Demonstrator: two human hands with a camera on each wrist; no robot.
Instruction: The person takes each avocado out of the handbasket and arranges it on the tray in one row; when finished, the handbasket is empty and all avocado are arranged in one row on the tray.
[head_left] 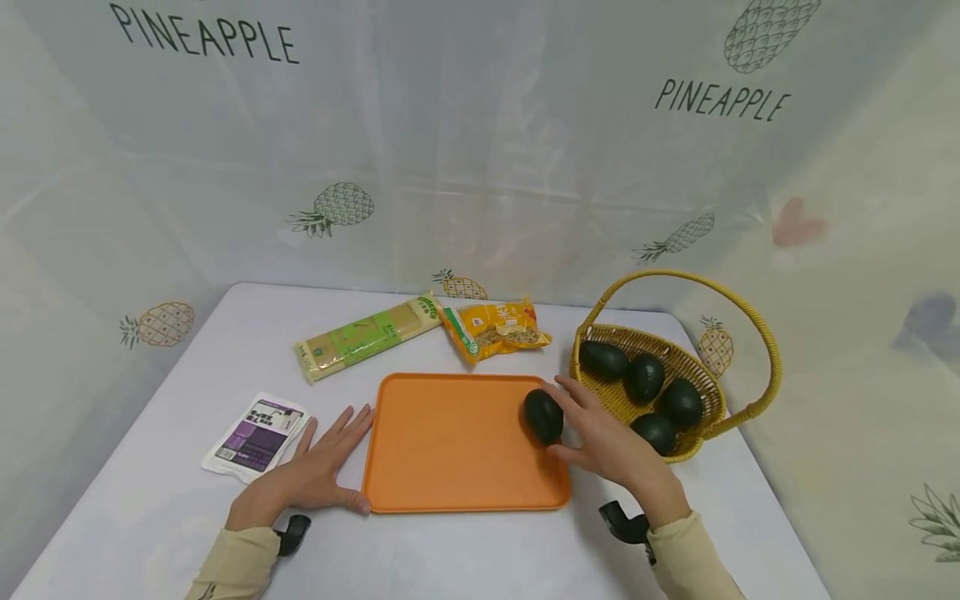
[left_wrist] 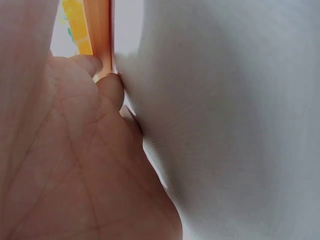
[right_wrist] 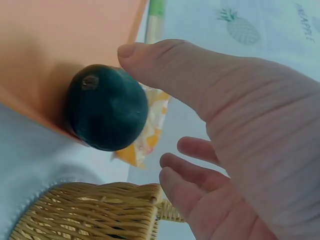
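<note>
A dark green avocado (head_left: 543,417) is at the right side of the orange tray (head_left: 465,442); in the right wrist view the avocado (right_wrist: 107,107) has its stem end showing. Just right of it is my right hand (head_left: 603,437), thumb and fingers spread. In the right wrist view gaps show between the fingertips (right_wrist: 172,175) and the avocado. My left hand (head_left: 318,471) lies on the table with straight, spread fingers, touching the tray's left edge. The left wrist view has the palm (left_wrist: 75,160) close up against the tray's rim (left_wrist: 98,30).
A yellow wicker basket (head_left: 716,392) with a tall handle holds several avocados (head_left: 643,377) at the right. Behind the tray lie a long green noodle packet (head_left: 367,337) and an orange food bag (head_left: 495,329). A white-and-purple pouch (head_left: 258,433) lies beyond the left hand.
</note>
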